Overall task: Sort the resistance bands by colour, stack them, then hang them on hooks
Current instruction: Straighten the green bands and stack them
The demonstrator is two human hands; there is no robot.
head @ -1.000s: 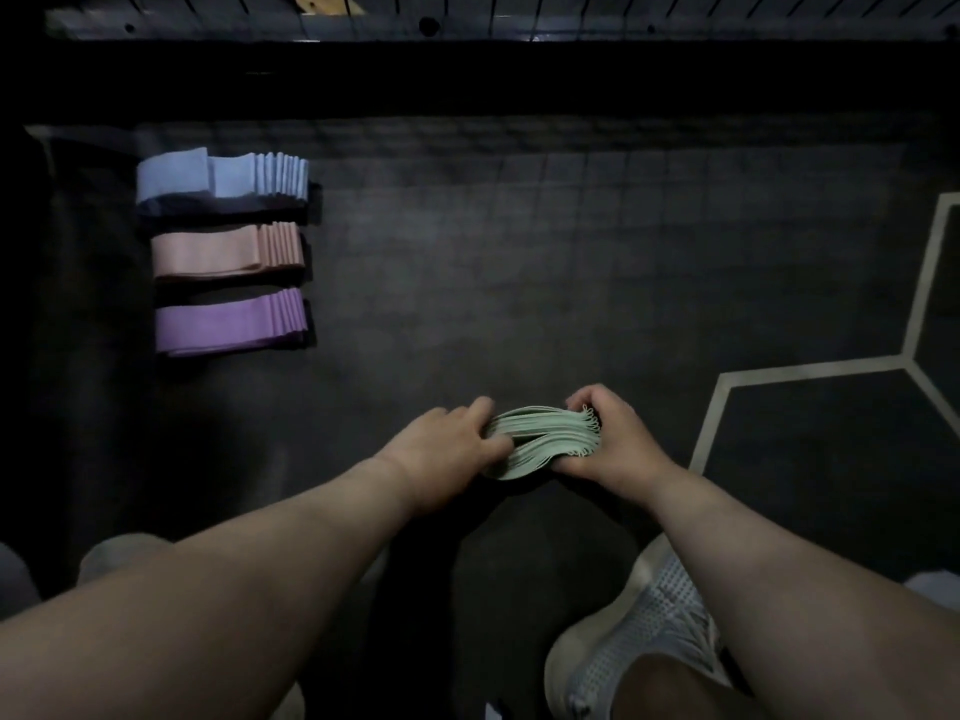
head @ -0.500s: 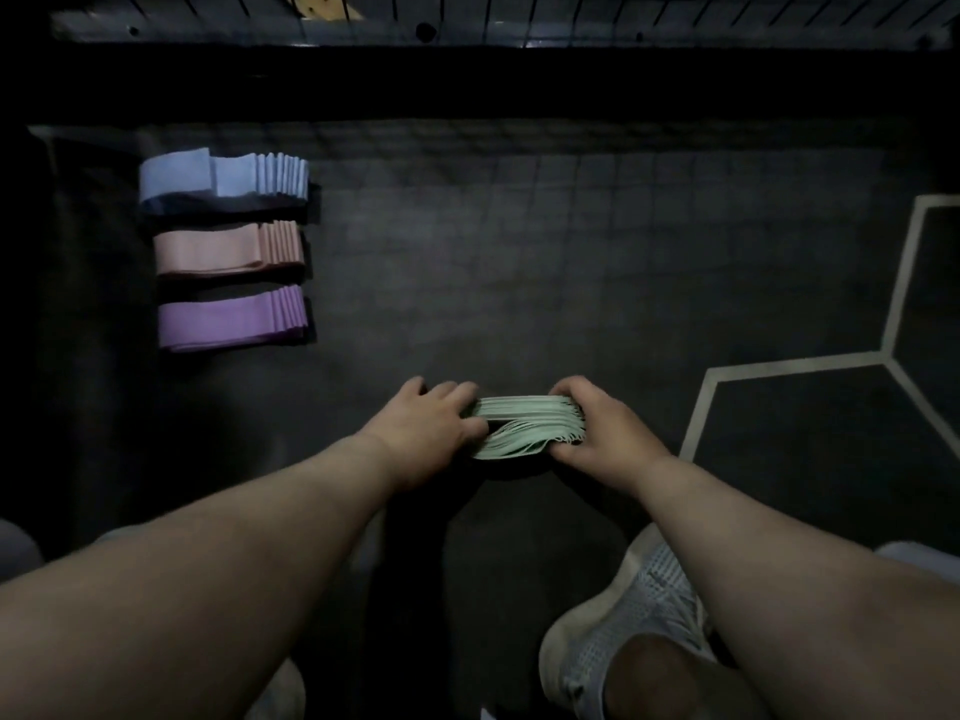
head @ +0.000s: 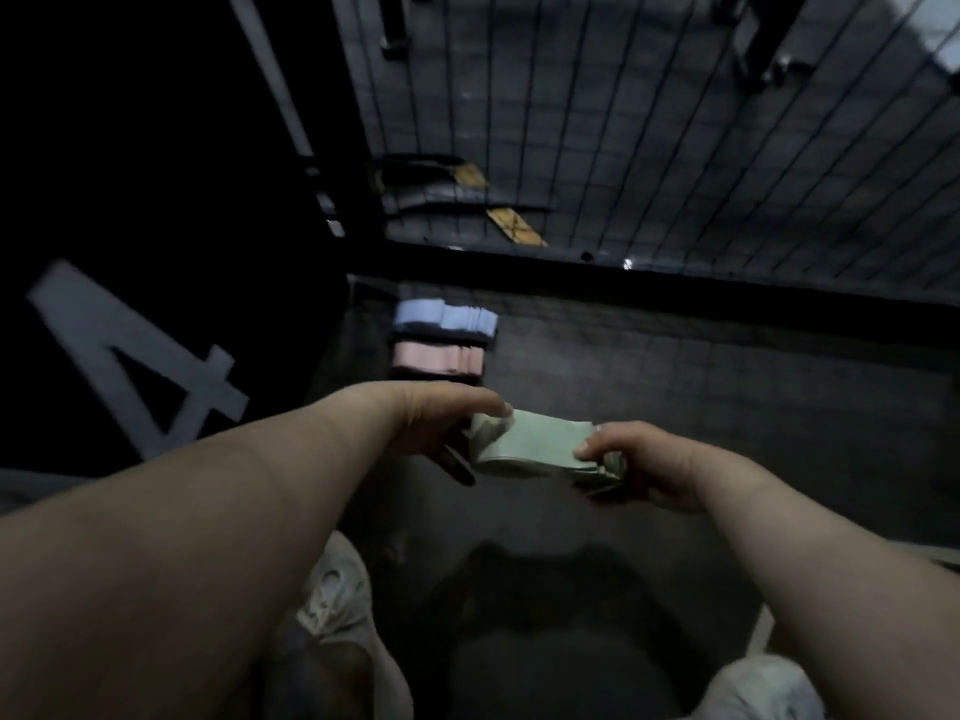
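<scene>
A stack of pale green resistance bands [head: 535, 441] is held off the dark floor between both hands. My left hand [head: 441, 423] grips its left end, thumb on top and fingers below. My right hand [head: 639, 465] pinches its right end. Beyond my left hand a blue stack of bands [head: 441, 317] and a pink stack of bands [head: 436, 356] lie side by side on the floor. My left wrist hides the purple stack.
A black wire grid wall [head: 675, 122] with dark hooks near its top rises behind a black base rail [head: 675, 288]. A dark panel with a large white "4" [head: 140, 356] stands at left. My white shoes [head: 337, 595] are below.
Both hands lifted the green stack off the floor. My view swung up, so the grid wall and the "4" panel came into sight and the purple stack went behind my left wrist.
</scene>
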